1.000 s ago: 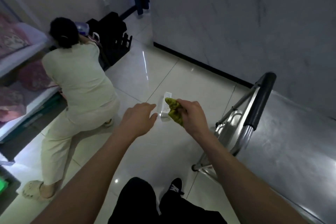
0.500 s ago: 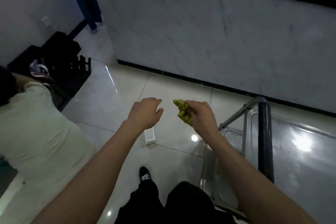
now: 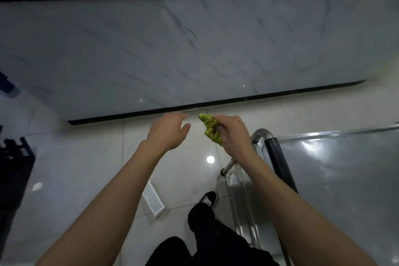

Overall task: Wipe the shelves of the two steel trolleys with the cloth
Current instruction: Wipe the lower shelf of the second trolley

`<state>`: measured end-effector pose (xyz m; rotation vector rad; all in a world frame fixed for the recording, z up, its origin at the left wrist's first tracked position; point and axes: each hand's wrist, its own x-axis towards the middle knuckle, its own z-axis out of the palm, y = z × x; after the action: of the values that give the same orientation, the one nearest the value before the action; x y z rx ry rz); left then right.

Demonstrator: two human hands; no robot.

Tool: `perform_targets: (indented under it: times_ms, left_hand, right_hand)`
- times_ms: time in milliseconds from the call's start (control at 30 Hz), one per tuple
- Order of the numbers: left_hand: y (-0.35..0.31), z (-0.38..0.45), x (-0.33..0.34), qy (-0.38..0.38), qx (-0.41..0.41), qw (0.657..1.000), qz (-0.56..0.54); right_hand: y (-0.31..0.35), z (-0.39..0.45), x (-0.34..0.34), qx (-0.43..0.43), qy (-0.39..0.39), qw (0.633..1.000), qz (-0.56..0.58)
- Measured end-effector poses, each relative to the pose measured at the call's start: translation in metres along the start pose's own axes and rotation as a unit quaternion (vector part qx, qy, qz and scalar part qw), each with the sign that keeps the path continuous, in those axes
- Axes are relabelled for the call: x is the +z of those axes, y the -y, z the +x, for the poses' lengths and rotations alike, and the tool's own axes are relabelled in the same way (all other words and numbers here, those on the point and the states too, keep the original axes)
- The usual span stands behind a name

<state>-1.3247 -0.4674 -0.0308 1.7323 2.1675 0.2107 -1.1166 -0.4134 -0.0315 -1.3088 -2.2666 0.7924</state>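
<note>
My right hand (image 3: pixel 233 136) grips a crumpled yellow-green cloth (image 3: pixel 211 128) in the air above the floor, just left of a steel trolley. The trolley's flat top shelf (image 3: pixel 345 175) fills the right side, with a black-padded handle (image 3: pixel 278 162) at its left end. My left hand (image 3: pixel 168 131) hovers beside the cloth with relaxed fingers, holding nothing. Only one trolley shows.
A grey marble wall (image 3: pixel 194 49) with a black skirting strip runs across ahead. A white perforated box (image 3: pixel 152 198) lies on the glossy tiled floor (image 3: pixel 86 168) by my black shoe (image 3: pixel 208 198). A black crate (image 3: pixel 15 157) stands at the left edge.
The view has swung right: the crouching person has left the frame and the trolley shelf now lies squarely on the right. Both hands keep their pose, the cloth still held.
</note>
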Motion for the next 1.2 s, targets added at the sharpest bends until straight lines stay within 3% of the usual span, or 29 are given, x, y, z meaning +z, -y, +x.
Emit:
perform_targets:
  times_ms: [400, 633, 900, 1200]
  left_hand:
    - [-0.042, 0.185, -0.037, 0.034, 0.054, 0.997, 0.045]
    - [-0.063, 0.304, -0.020, 0.081, 0.154, 0.983, 0.053]
    - [-0.107, 0.449, -0.018, 0.116, 0.298, 0.943, 0.089]
    - [-0.218, 0.517, 0.013, 0.175, 0.454, 0.865, 0.122]
  right_hand:
    - [-0.067, 0.147, -0.053, 0.049, -0.095, 0.993, 0.047]
    - [-0.123, 0.210, -0.065, 0.139, -0.084, 0.986, 0.025]
    - [-0.167, 0.268, -0.092, 0.249, -0.157, 0.956, 0.016]
    - [-0.217, 0.283, -0.112, 0.370, -0.214, 0.904, -0.012]
